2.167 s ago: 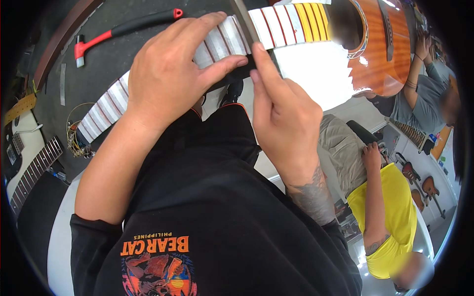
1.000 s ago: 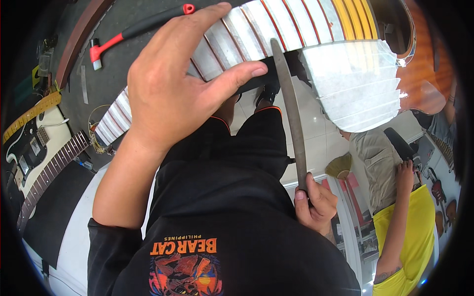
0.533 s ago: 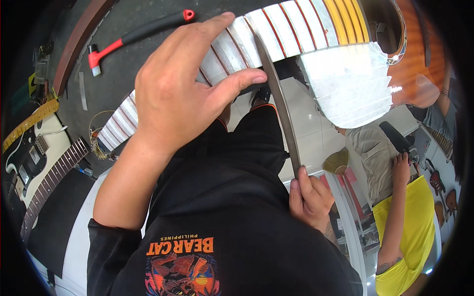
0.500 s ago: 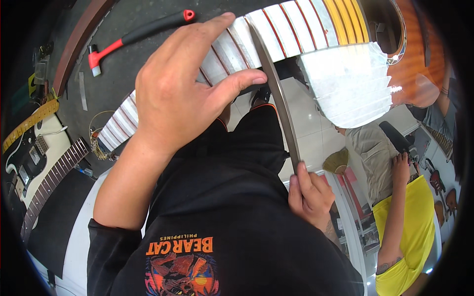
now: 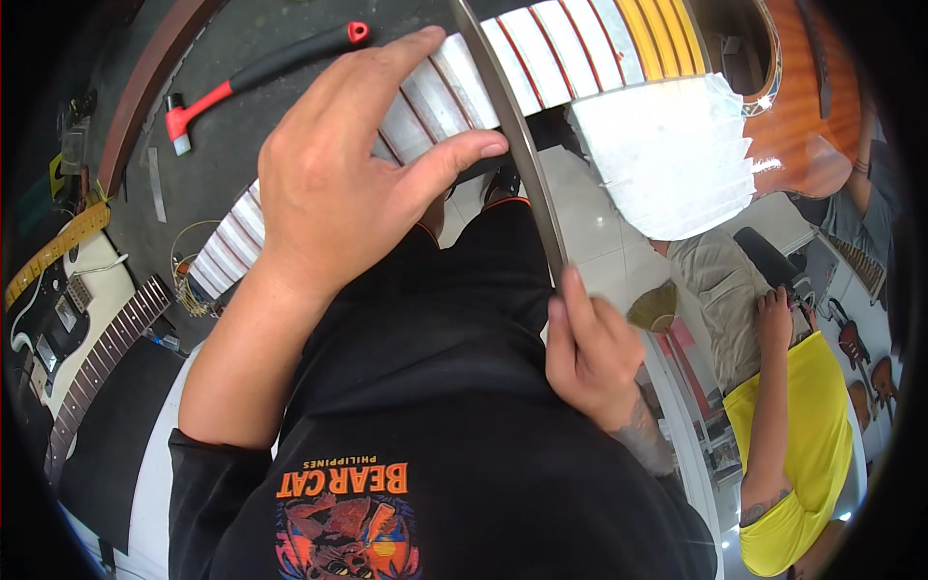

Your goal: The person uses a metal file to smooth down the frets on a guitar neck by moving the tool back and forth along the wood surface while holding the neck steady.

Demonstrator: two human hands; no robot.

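Note:
A guitar neck (image 5: 440, 94) runs across the top of the view, its fretboard masked with white tape between the frets and yellow tape toward the body. My left hand (image 5: 329, 159) spans the neck from above, index finger at the far edge and thumb at the near edge. My right hand (image 5: 594, 353) is closed on the end of a long, dark metal file (image 5: 527, 159). The file lies across the taped neck, just right of my left fingertips, its far end passing beyond the neck. White paper sheeting (image 5: 667, 159) covers part of the brown guitar body (image 5: 807, 140).
A red and black hammer (image 5: 227, 92) lies on the dark bench mat (image 5: 217, 145). At the left are a white electric guitar (image 5: 68, 290) and a dark fretboard neck (image 5: 106, 353). To the right stands a person in a yellow shirt (image 5: 797, 435); another person's arm shows beyond the guitar body.
My right hand has pushed the file away from me and slightly left, so more of it extends past the neck's far edge. My left hand keeps its place on the neck.

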